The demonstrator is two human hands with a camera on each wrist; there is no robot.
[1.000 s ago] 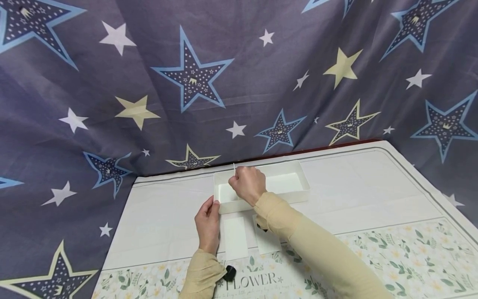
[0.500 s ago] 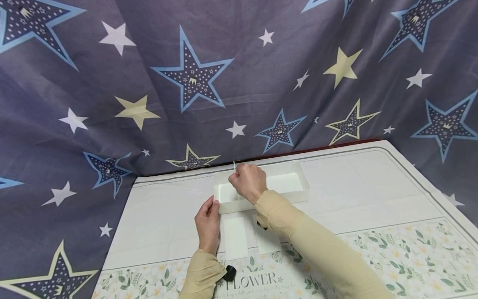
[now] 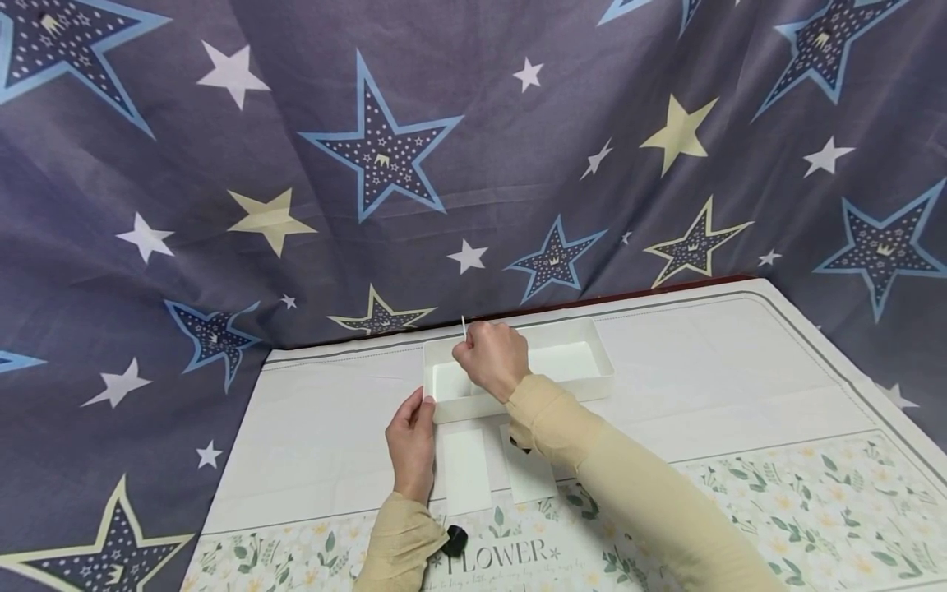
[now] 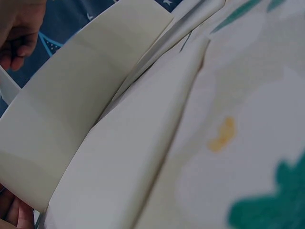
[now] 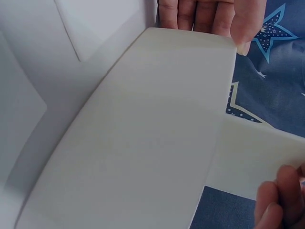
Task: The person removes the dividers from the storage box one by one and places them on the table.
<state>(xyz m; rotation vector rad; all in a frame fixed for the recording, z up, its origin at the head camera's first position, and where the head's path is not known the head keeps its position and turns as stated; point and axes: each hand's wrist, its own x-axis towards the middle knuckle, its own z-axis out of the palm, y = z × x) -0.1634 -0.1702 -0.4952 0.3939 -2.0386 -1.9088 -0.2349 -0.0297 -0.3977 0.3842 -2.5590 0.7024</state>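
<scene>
A long white open box (image 3: 568,362) stands near the back edge of the table. My left hand (image 3: 411,440) grips its near left corner, thumb on the front wall and fingers round the left end; the right wrist view shows the same hand (image 5: 205,16) at the corner. Over the left part of the box, my right hand (image 3: 491,358) pinches a thin white panel (image 5: 248,152). In the head view only a narrow upright edge of this panel (image 3: 464,326) shows past the knuckles. The panel's lower part is hidden behind the box's front wall (image 5: 138,119).
Two flat white rectangular panels lie in front of the box, one left (image 3: 468,471) and one right (image 3: 529,485), the latter partly under my right sleeve. A floral cloth (image 3: 814,493) covers the table's near part. A star-patterned curtain (image 3: 414,271) hangs close behind.
The panel's edge shows slightly higher above my right hand than before, and the right wrist has shifted very slightly right. My left hand and the box have stayed put.
</scene>
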